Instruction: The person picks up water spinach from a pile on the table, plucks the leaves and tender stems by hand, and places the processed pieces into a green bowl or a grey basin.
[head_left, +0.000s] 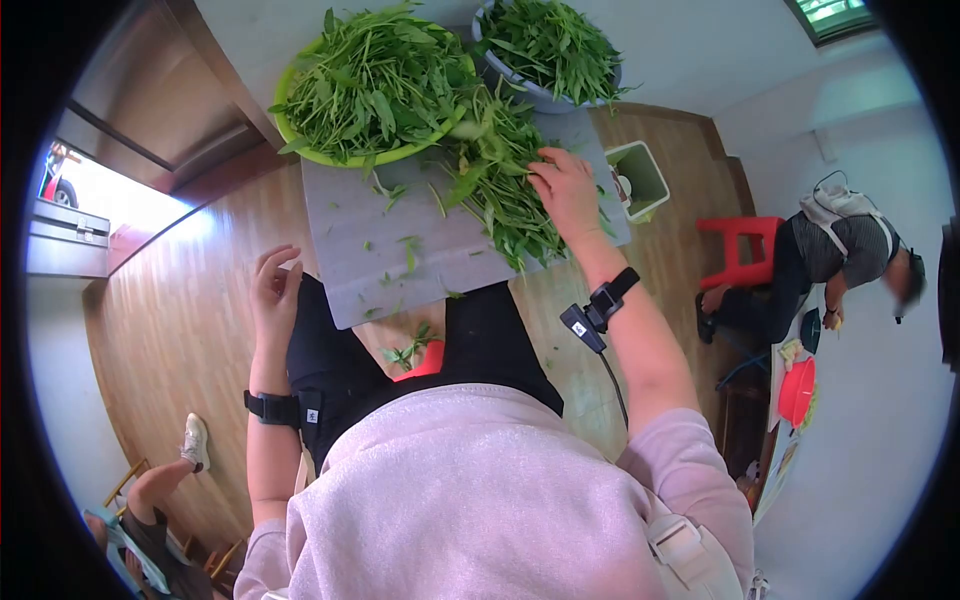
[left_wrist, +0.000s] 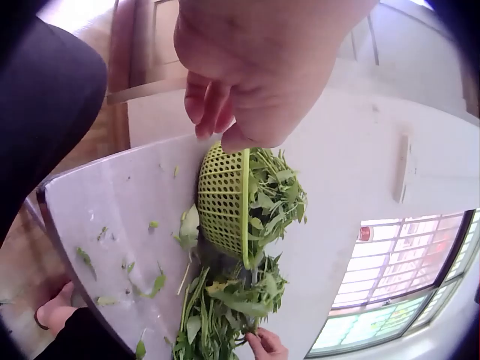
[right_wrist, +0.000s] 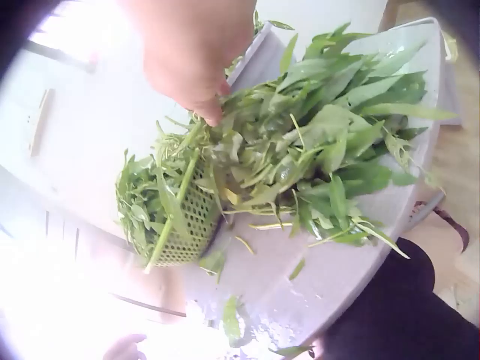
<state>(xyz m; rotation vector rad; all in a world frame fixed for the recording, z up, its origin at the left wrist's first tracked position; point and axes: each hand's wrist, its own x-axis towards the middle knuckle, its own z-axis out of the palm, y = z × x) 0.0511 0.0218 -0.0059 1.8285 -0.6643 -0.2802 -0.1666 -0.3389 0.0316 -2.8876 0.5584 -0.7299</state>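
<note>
From where I stand, the R hand [head_left: 567, 195] is at upper ctr-right of the head view, fingers narrow, pinching a stem [right_wrist: 178, 202] at the edge of the loose greens [head_left: 505, 195]; the R wrist view shows the stem running down-left from the fingertips, across the green basket [left_wrist: 223, 199]. That pile of greens lies on the grey table [head_left: 340, 230], upper ctr of the head view, just beside the basket.

L hand [head_left: 272, 295] hangs off the table's left side, mid-left, fingers loosely bent, nothing in it that I can see.

Green basket's upper left, heaped w/ greens; grey basin [head_left: 548, 102] is upper ctr-right, also heaped. Leaf scraps [head_left: 410, 250] are scattered over the table's near part. Btwn the person's thighs, lower ctr: a red container [head_left: 425, 362] w/ a sprig [head_left: 405, 352] at it; can't tell its full shape. Bin [head_left: 645, 175] stands on the floor just right of the table. Far right: a red stool [head_left: 745, 250] w/ a seated person [head_left: 840, 230] bent over near a red tub [head_left: 797, 392].
</note>
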